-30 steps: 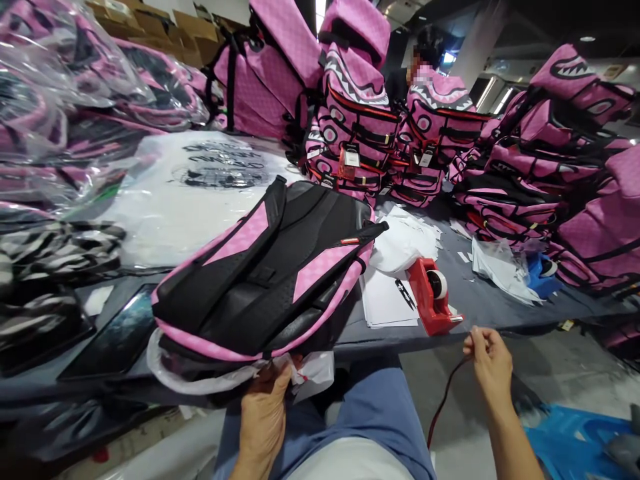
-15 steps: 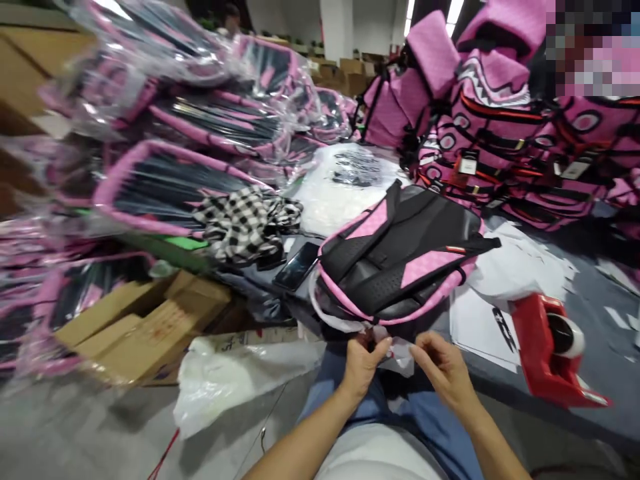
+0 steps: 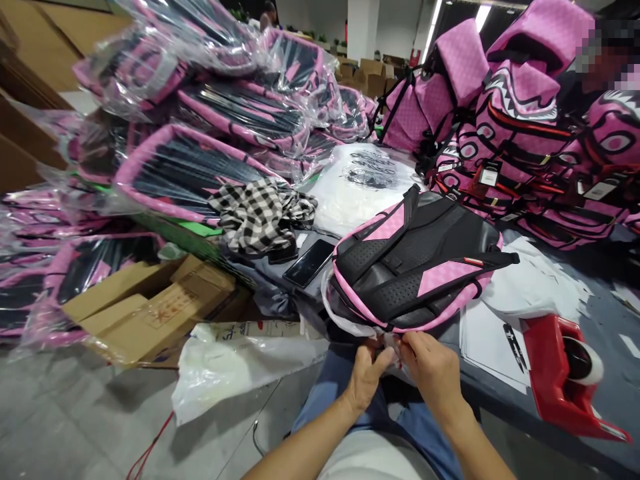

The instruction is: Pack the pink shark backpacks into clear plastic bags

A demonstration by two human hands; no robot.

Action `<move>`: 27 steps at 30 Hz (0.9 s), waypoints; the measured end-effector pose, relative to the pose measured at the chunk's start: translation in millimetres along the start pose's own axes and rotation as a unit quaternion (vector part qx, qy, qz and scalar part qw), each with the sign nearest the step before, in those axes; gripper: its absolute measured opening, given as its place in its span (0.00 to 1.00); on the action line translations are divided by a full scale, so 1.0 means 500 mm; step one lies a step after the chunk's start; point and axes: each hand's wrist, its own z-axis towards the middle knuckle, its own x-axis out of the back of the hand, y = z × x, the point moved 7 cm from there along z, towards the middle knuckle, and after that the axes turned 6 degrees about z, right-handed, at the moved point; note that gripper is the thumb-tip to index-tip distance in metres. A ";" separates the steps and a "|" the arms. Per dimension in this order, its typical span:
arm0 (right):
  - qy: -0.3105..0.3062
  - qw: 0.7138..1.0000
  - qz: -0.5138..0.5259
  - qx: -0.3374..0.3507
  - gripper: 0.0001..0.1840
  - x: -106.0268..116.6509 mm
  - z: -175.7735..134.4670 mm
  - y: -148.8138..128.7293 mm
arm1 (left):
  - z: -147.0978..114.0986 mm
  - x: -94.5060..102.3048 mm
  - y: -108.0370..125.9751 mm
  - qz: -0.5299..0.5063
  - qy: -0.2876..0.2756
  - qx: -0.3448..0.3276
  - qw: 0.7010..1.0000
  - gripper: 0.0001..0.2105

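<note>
A black and pink backpack (image 3: 425, 260) lies straps-up at the table's front edge. Clear plastic bag film (image 3: 345, 323) runs around its near left end and gathers below it, over my lap. My left hand (image 3: 367, 377) is closed, thumb and fingers pinching this film. Close beside it, my right hand (image 3: 433, 367) is closed on the same film, just under the backpack's near edge. The fingertips of both hands are partly hidden, and a small red mark shows on the film between them.
Plastic-wrapped backpacks (image 3: 190, 173) are piled at left. Unwrapped pink backpacks (image 3: 520, 147) stand at back right. A red tape dispenser (image 3: 550, 373) and papers (image 3: 490, 340) lie right, a phone (image 3: 309, 262) and checkered cloth (image 3: 260, 217) left. Cardboard boxes (image 3: 155, 307) sit lower left.
My right hand has moved left and forward, from apart on the right to close beside my left hand on the film. The whole view has shifted slightly.
</note>
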 end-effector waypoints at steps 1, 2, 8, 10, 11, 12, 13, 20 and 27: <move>-0.008 1.000 0.011 -0.010 0.18 0.000 -0.003 0.005 | 0.000 0.002 -0.007 -0.016 0.014 0.014 1.000 0.20; -0.018 0.999 0.032 -0.027 0.17 -0.001 -0.009 0.013 | -0.001 0.005 -0.016 -0.027 0.033 0.031 0.999 0.21; -0.065 0.929 0.272 -0.242 0.15 -0.059 -0.058 0.087 | 0.001 -0.004 -0.028 -0.054 0.048 0.065 0.995 0.25; -0.068 0.886 0.346 -0.300 0.15 -0.093 -0.062 0.097 | 0.000 -0.001 -0.021 -0.044 0.042 0.064 0.996 0.26; -0.074 0.861 0.388 -0.320 0.14 -0.110 -0.060 0.097 | 0.000 0.001 -0.017 -0.036 0.042 0.066 0.996 0.26; -0.086 0.833 0.431 -0.336 0.14 -0.127 -0.056 0.096 | 0.000 0.003 -0.014 -0.028 0.041 0.068 0.996 0.27; -0.101 0.804 0.469 -0.350 0.13 -0.141 -0.052 0.094 | 0.000 0.004 -0.009 -0.022 0.038 0.070 0.997 0.27; -0.120 0.848 0.375 -0.354 0.07 -0.132 -0.049 0.110 | 0.004 -0.003 0.002 -0.039 0.043 0.072 0.996 0.27; -0.171 0.780 0.475 -0.368 0.31 -0.126 -0.063 0.067 | 0.011 0.008 -0.013 -0.072 0.065 0.069 0.993 0.23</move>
